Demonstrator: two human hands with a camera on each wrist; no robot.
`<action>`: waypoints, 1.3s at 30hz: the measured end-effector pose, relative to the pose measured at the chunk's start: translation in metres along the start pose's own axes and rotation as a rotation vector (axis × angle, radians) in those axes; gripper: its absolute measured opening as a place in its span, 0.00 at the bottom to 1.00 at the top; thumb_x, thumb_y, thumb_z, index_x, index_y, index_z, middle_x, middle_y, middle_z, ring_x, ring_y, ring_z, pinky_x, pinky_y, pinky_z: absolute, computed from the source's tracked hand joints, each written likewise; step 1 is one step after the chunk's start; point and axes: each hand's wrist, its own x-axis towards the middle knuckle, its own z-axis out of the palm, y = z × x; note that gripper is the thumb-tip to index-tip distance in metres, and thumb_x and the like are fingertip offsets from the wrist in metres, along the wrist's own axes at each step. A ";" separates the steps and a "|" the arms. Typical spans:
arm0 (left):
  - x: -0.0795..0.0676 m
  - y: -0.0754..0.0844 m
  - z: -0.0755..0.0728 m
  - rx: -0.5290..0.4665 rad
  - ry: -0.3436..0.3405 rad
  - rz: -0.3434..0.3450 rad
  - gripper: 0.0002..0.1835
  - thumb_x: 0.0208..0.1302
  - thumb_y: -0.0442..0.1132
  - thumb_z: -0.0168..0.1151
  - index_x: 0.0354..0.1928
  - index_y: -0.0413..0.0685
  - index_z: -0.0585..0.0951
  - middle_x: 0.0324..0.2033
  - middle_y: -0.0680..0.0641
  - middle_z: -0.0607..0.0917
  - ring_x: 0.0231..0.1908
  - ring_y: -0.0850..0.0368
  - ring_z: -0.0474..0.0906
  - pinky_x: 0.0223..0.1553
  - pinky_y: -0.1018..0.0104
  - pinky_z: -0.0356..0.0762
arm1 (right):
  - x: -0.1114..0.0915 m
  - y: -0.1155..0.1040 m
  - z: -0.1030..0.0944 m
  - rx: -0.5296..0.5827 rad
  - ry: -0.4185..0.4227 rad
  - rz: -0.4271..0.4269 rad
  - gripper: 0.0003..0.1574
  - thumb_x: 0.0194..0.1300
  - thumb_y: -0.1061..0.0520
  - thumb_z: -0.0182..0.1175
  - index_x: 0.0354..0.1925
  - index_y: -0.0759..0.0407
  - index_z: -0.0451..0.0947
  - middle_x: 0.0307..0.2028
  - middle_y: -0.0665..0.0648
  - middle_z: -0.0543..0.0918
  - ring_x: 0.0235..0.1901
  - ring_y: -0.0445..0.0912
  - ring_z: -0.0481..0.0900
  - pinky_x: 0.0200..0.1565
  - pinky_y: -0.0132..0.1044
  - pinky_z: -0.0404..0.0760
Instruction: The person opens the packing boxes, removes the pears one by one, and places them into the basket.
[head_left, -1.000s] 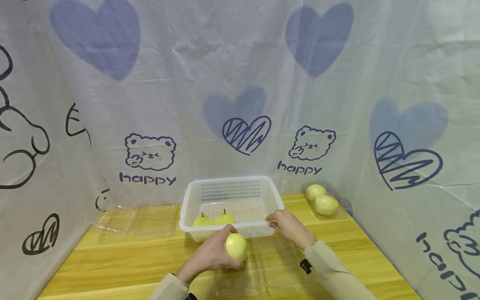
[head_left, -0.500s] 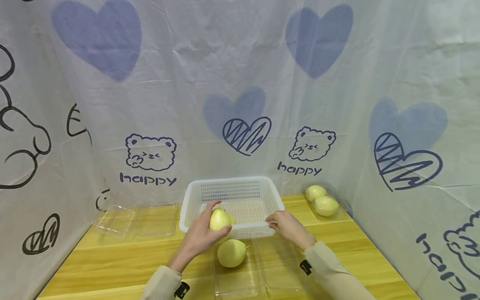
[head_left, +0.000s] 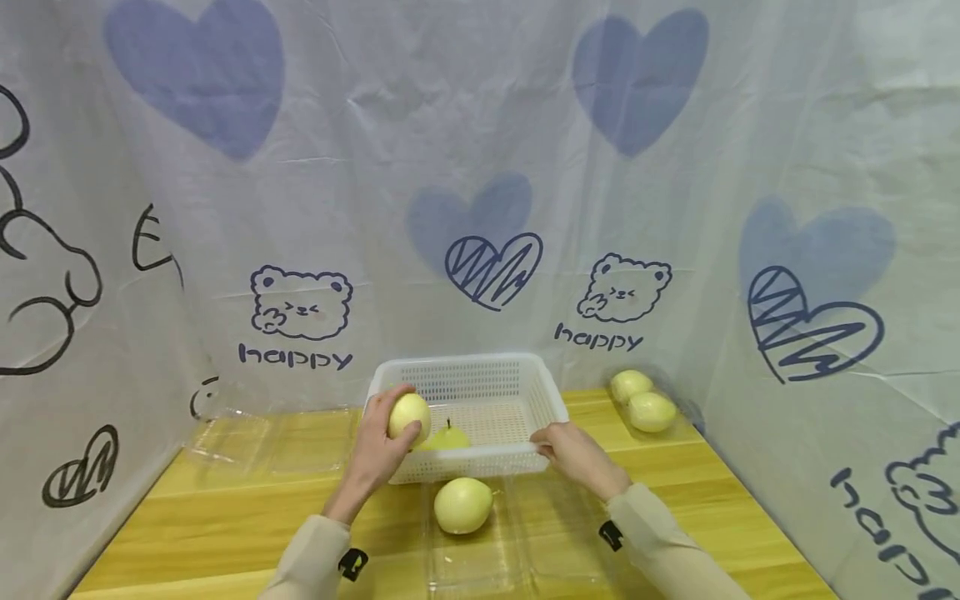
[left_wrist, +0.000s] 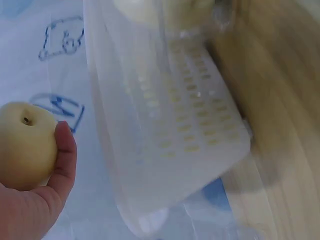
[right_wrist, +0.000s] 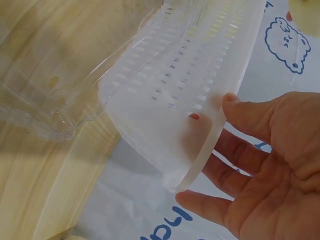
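Note:
My left hand (head_left: 378,437) grips a pale yellow pear (head_left: 410,415) over the left front part of a white perforated plastic basket (head_left: 552,400). In the left wrist view, this pear (left_wrist: 25,147) appears at the left edge, beside the basket's side wall (left_wrist: 130,125). A second pear (head_left: 452,437), stem up, sits inside the basket near its front wall. My right hand (head_left: 581,454) pinches the basket's front rim near the right corner, thumb on one side and fingers on the other in the right wrist view. Before the basket, another pear (head_left: 462,505) lies in a clear plastic container (head_left: 480,571).
Two pears (head_left: 651,412) lie at the back right in clear wrapping or a clear container. More transparent containers (head_left: 311,442) stand at the back left. Beside the front container is another clear compartment or lid (head_left: 562,542). A printed cloth (head_left: 465,108) encloses the wooden table (head_left: 225,517).
My left hand released one pear in the front clear container, then took the left pear from the basket and raised it up and leftward. My right hand stays on the rim.

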 end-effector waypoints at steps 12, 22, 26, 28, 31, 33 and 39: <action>0.027 -0.026 0.000 0.158 0.090 -0.084 0.21 0.67 0.47 0.62 0.62 0.59 0.76 0.65 0.31 0.58 0.49 0.34 0.74 0.38 0.50 0.82 | 0.000 0.000 0.002 -0.007 -0.013 0.014 0.10 0.61 0.68 0.63 0.42 0.67 0.85 0.39 0.63 0.87 0.39 0.54 0.85 0.42 0.44 0.85; 0.038 -0.049 0.020 0.312 0.069 -0.052 0.18 0.68 0.43 0.61 0.59 0.55 0.80 0.68 0.29 0.55 0.61 0.30 0.62 0.51 0.41 0.77 | 0.003 0.000 0.004 0.014 -0.019 0.020 0.10 0.61 0.68 0.63 0.42 0.67 0.85 0.39 0.62 0.87 0.39 0.53 0.85 0.41 0.42 0.85; 0.043 -0.052 0.028 0.385 -0.007 -0.041 0.15 0.69 0.40 0.60 0.56 0.53 0.82 0.68 0.27 0.53 0.61 0.25 0.59 0.47 0.40 0.79 | 0.002 0.001 0.003 0.013 -0.023 0.042 0.10 0.61 0.67 0.63 0.42 0.67 0.85 0.40 0.62 0.87 0.39 0.53 0.85 0.42 0.42 0.85; 0.044 -0.053 0.031 0.416 -0.037 -0.034 0.14 0.69 0.40 0.60 0.54 0.53 0.82 0.67 0.25 0.53 0.61 0.23 0.58 0.44 0.40 0.80 | 0.002 0.001 0.003 0.015 -0.024 0.049 0.09 0.61 0.68 0.63 0.42 0.67 0.85 0.40 0.62 0.87 0.39 0.53 0.86 0.42 0.42 0.85; 0.046 -0.054 0.036 0.438 -0.078 -0.051 0.13 0.70 0.39 0.58 0.54 0.52 0.82 0.68 0.24 0.52 0.62 0.21 0.57 0.43 0.39 0.81 | 0.002 0.000 0.002 0.017 -0.028 0.050 0.09 0.62 0.67 0.63 0.42 0.66 0.85 0.40 0.62 0.87 0.39 0.53 0.86 0.42 0.42 0.85; 0.048 -0.055 0.037 0.455 -0.103 -0.064 0.14 0.69 0.39 0.57 0.54 0.52 0.82 0.68 0.25 0.51 0.61 0.21 0.57 0.45 0.39 0.80 | 0.002 0.001 0.003 0.024 -0.030 0.052 0.09 0.62 0.67 0.63 0.41 0.66 0.85 0.40 0.62 0.87 0.39 0.53 0.86 0.41 0.42 0.85; 0.053 -0.057 0.040 0.517 -0.170 -0.079 0.19 0.64 0.38 0.56 0.57 0.53 0.81 0.68 0.26 0.52 0.61 0.22 0.59 0.47 0.39 0.79 | 0.004 0.002 0.003 0.036 -0.023 0.064 0.10 0.61 0.68 0.63 0.42 0.67 0.85 0.41 0.63 0.87 0.40 0.54 0.85 0.42 0.43 0.85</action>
